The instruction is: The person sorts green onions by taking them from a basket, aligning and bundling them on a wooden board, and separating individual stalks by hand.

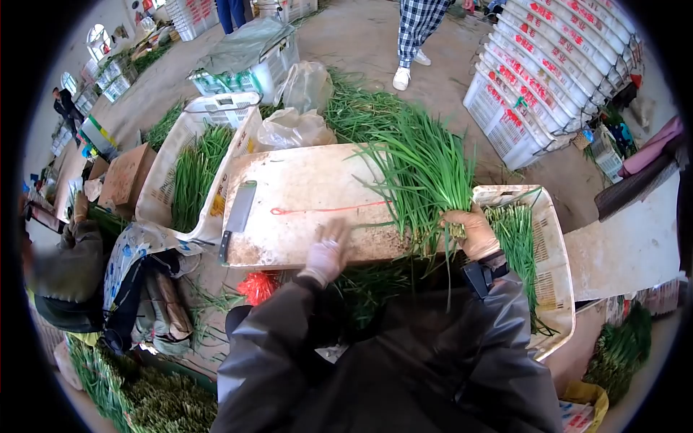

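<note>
Head view: you sit or stand at a pale worktop, both hands at its near side.
Right hand: yours is at the worktop's right end, fingers closed around the stem end of a bunch.
Bunch: its long green leaves fan away from you, over the worktop's right part and past its far edge.
Left hand: yours is blurred over the near edge, fingers extended and slightly parted, holding nothing visible; you cannot tell whether it touches the surface.
Red tie: the strand lies across the worktop's middle, looped at its left end, its right end reaching the bunch.
Knife: it lies at your left end, dark handle towards you.
Right crate: white, beside your right hand, this one holds more greens.
Left crate: another stands just past the worktop's left end, with greens inside.
Red strands: a tuft sits below the near edge, left of your left hand.
Far side: clear bags rest beyond the worktop, near loose greens on the floor.
</note>
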Motion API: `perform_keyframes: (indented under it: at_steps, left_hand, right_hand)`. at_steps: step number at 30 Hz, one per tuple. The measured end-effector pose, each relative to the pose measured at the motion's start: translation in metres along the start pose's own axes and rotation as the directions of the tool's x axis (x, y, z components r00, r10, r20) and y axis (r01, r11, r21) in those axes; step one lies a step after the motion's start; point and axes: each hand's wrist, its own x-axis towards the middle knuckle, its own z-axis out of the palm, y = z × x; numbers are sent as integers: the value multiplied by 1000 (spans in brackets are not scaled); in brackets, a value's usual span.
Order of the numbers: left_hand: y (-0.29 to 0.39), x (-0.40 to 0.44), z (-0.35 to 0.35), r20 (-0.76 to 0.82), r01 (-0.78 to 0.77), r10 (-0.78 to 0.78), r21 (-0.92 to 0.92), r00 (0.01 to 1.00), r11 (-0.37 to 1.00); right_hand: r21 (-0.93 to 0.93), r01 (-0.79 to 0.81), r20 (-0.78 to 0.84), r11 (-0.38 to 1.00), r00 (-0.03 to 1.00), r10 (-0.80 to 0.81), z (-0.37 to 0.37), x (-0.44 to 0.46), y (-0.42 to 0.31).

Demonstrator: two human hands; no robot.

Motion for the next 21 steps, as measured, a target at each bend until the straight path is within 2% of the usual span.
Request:
perform_keyframes:
  at_steps: [1, 2, 3, 5, 8, 9, 10, 11, 12, 13, 15, 18, 21]
  left_hand:
    - [16, -5, -4, 1, -13, 13, -88, 1000, 996]
    - [36, -10, -19, 85, -60, 78, -197, 993, 979]
    - [55, -11, -33, 144, -189, 253, -354, 957, 916]
    - [89, -27, -34, 75, -504, 604, -476, 794, 721]
    - [83, -14, -40, -27, -313, 331, -402, 943, 860]
    - [77, -4, -47, -185, -268, 219, -307, 958, 913]
    - [57, 8, -37, -146, -149, 106, -320, 984, 936]
    - [37, 16, -25, -214, -64, 22, -191, 977, 980]
    - [21, 27, -30, -201, 33, -48, -76, 978, 997]
    - [6, 35, -33, -196, 102, -109, -44, 974, 994]
    - [-28, 42, -17, -144, 209, -203, 31, 969, 977]
    - [-54, 32, -5, -47, 250, -246, 106, 968, 963]
    - [-64, 9, -7, -137, 371, -353, 144, 926, 918]
  right_hand:
    - [1, 13, 20, 1000, 1000, -13, 0, 2, 2]
    - [0, 25, 39, 1000, 999, -25, -2, 6, 5]
    - [-3, 39, 60, 999, 997, -39, -5, 10, 8]
    - [31, 41, 117, 999, 992, -45, -9, 17, 13]
    - [69, 5, 104, 998, 995, -12, 2, 7, 10]
    - [66, 15, 117, 998, 993, -23, 1, 8, 11]
    - [62, 25, 130, 998, 991, -33, -1, 8, 12]
    - [59, 35, 142, 998, 989, -43, -4, 10, 15]
    - [56, 70, 156, 996, 985, -78, -7, 17, 20]
    - [43, 83, 159, 996, 983, -89, -9, 19, 21]
    - [8, 101, 175, 995, 980, -100, -10, 22, 23]
    - [-10, 191, 181, 982, 966, -186, -3, 25, 18]
    - [-63, 260, 200, 963, 949, -243, 8, 26, 8]
